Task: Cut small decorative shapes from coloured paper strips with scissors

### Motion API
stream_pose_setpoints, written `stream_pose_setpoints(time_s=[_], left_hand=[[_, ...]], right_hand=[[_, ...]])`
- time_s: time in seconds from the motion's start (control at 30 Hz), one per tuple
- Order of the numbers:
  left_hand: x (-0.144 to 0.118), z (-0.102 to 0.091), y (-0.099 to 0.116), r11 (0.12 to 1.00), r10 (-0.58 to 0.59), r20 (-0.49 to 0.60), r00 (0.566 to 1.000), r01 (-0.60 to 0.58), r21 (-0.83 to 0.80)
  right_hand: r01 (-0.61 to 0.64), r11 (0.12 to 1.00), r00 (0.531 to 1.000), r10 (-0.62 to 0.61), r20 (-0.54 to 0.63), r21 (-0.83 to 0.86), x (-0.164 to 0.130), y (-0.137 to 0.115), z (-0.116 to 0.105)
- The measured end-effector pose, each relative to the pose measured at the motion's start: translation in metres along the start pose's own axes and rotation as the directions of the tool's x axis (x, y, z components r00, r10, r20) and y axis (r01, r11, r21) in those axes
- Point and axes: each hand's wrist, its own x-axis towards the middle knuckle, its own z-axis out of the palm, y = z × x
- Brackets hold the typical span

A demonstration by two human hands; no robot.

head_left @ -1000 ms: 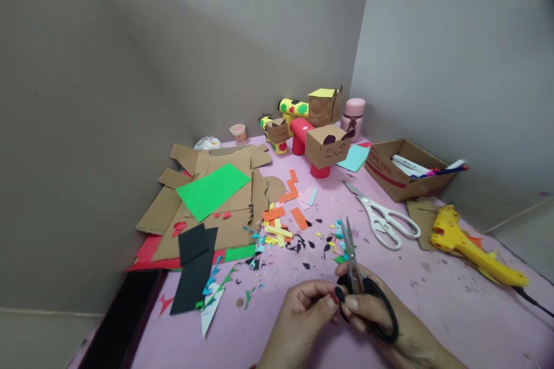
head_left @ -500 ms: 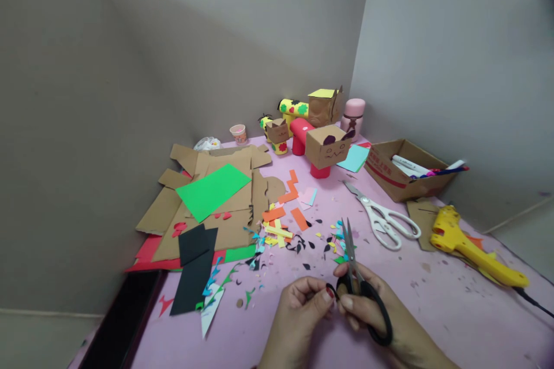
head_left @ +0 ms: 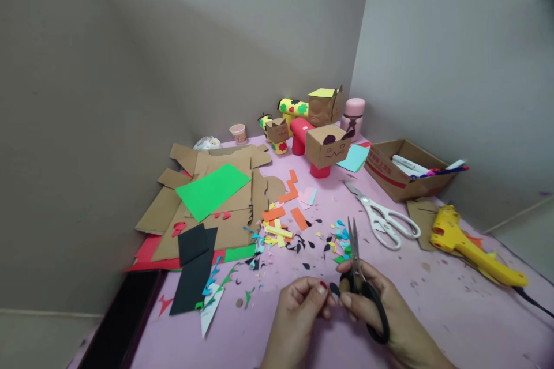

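Observation:
Just in front of me, my left hand (head_left: pixel 299 312) is pinched at the fingertips, at the edge of a small black paper piece (head_left: pixel 334 289) with a rounded outline. The right fingertips come close to that piece too. My right hand (head_left: pixel 383 298) is wrapped round black-handled scissors (head_left: pixel 355 251), whose narrow, almost closed blades point away from me. Small black paper petals (head_left: pixel 306 266) and green, blue and yellow scraps (head_left: pixel 340 242) lie on the pink tabletop (head_left: pixel 268 337) beyond both hands.
Cardboard (head_left: pixel 229 225) and coloured sheets spread at left beside a dark flat device (head_left: pixel 125 323). To the right are white scissors (head_left: pixel 383 222), a yellow glue gun (head_left: pixel 476 251) and a box of markers (head_left: pixel 389 176). A red-bodied cardboard-headed animal (head_left: pixel 326 150) stands behind.
The black paper piece has turned and shows its broader face. My left fingertips have drawn slightly left, while the scissors have shifted a little right.

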Motion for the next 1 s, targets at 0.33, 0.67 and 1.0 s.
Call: stream_pose_setpoints(time_s=[0.33,0.67,1.0], left_hand=[[-0.001,0.002,-0.002,0.999,-0.01,0.123,0.992,0.014,-0.036],[-0.003,0.007,-0.008,0.983,0.018,0.148,0.989,0.009,-0.181],[-0.001,0.006,-0.009,0.988,0.026,0.094,0.995,-0.011,-0.152]], right_hand=[[-0.118,0.96,0.992,0.102,0.073,0.255,0.0,0.004,-0.002],[-0.25,0.863,0.968,0.214,0.13,0.439,0.001,0.013,-0.004],[-0.243,0.903,0.97,0.223,0.097,0.354,0.002,0.013,-0.003]])
